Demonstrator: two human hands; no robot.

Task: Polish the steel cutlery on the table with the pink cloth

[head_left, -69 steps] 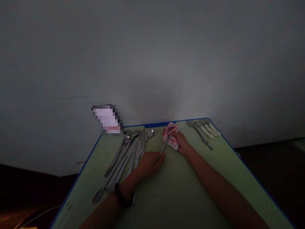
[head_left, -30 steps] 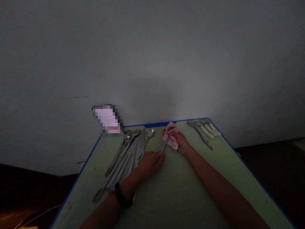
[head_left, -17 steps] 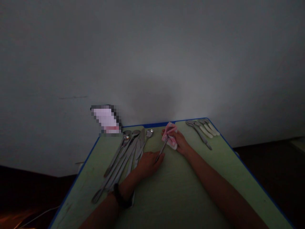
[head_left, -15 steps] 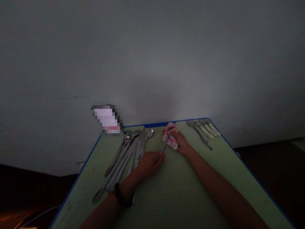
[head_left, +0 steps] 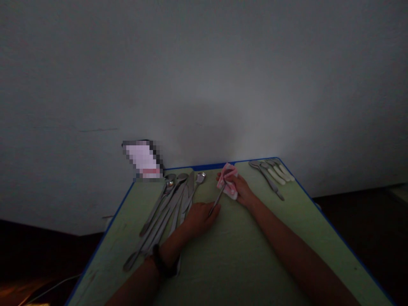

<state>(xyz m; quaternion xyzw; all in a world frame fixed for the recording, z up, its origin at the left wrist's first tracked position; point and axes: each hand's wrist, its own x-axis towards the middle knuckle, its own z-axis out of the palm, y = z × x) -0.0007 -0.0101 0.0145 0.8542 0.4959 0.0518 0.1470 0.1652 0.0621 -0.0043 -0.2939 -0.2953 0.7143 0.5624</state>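
My left hand (head_left: 201,217) is closed around the handle end of a slim metal piece of cutlery (head_left: 218,198), which slants up and to the right. Its far end goes into a pink and white cloth (head_left: 230,169), so its kind is hidden. My right hand (head_left: 239,187) grips the cloth, with the fingers folded about the cutlery's head. Beside and partly beneath my left forearm lies a loose pile of metal cutlery (head_left: 165,212), with several spoons and knives among it. One spoon (head_left: 200,177) rests at the pile's right side, its bowl toward the wall.
At the table's far right corner lie a metal spoon (head_left: 267,178) and several pieces of cutlery with white handles (head_left: 276,174). A phone-like device with a blurred screen (head_left: 143,159) leans at the far left corner. The green table (head_left: 242,259) has a blue edge and meets a grey wall (head_left: 204,76).
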